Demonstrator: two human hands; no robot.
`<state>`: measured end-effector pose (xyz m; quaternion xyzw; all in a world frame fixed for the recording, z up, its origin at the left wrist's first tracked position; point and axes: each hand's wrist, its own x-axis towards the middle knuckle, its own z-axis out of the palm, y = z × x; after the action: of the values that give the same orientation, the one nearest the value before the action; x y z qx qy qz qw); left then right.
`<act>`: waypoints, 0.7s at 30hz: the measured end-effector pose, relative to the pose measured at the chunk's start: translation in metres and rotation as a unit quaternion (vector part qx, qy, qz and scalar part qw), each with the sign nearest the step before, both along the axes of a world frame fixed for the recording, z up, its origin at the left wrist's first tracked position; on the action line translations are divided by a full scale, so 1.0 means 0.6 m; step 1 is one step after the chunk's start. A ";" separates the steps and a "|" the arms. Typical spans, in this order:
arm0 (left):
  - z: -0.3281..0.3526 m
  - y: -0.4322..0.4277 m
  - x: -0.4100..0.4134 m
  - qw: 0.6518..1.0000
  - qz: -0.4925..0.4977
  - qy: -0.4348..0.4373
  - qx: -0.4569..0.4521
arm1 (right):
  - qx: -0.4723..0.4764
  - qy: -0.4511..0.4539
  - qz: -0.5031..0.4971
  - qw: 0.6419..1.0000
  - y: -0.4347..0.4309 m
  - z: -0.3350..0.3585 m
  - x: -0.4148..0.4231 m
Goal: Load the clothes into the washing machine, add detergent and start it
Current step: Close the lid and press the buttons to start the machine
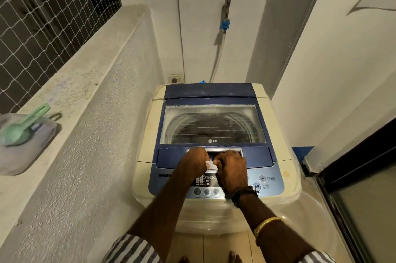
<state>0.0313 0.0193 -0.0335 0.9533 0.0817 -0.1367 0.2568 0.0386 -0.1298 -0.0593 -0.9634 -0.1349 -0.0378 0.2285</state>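
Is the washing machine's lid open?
No, the glass lid lies flat over the drum; left hand and right hand pinch a white piece at its front.

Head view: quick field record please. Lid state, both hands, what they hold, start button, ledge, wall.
machine: top-loading washing machine, cream and blue
lid: lid closed, lying flat
left hand: left hand pinches a small white piece at the lid's front edge
right hand: right hand pinches the same piece from the other side
white piece: cannot tell what it is
start/pause button: start/pause button uncovered, untouched
ledge: ledge holds a green scoop resting on a translucent container
wall: tap with hose attached
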 end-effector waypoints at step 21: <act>-0.090 0.040 -0.160 0.976 -0.024 -0.207 0.071 | 0.077 -0.096 -0.016 0.992 -0.018 -0.044 -0.057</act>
<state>-0.0646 0.0432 -0.0875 0.9783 0.0137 0.0632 0.1969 0.0046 -0.1408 -0.0859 -0.9368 -0.1376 -0.1439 0.2878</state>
